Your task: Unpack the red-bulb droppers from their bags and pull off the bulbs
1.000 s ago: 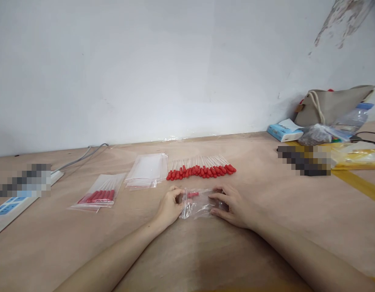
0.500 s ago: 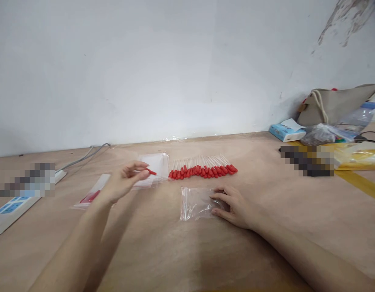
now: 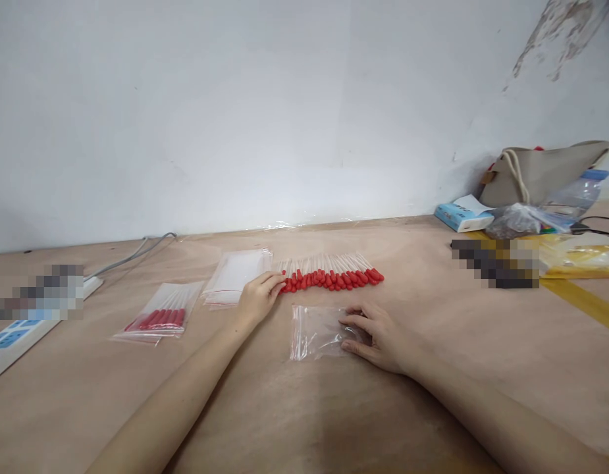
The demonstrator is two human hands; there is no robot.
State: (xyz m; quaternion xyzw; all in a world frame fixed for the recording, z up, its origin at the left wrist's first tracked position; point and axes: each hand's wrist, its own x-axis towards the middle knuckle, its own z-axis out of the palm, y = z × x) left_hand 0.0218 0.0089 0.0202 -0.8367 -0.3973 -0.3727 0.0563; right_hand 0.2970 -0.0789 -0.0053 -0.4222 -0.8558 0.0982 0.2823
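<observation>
A row of white sticks with red bulb-shaped tips (image 3: 331, 279) lies side by side on the table. At its left end, my left hand (image 3: 261, 294) is closed, its thumb and fingertips at the red tips of the end sticks; the fingers partly hide what they pinch. A clear zip bag (image 3: 317, 332) lies flat in front of the row, its zip edge to the left. My right hand (image 3: 376, 336) rests on the bag's right end, fingers apart and curved. Left of my left hand is a stack of clear zip bags with red edges (image 3: 232, 273).
Further left lie zip bags (image 3: 160, 315) with red-tipped sticks inside. A white power strip (image 3: 37, 326) with a grey cable (image 3: 131, 255) stands at the left edge. At right are a blue tissue pack (image 3: 462, 214), a beige bag (image 3: 546, 174) and yellow plastic packaging (image 3: 581, 257).
My left hand left the clear zip bag with a small red piece, swung left over the bag stack, then came back right to the row's left end. My right hand stayed on the bag.
</observation>
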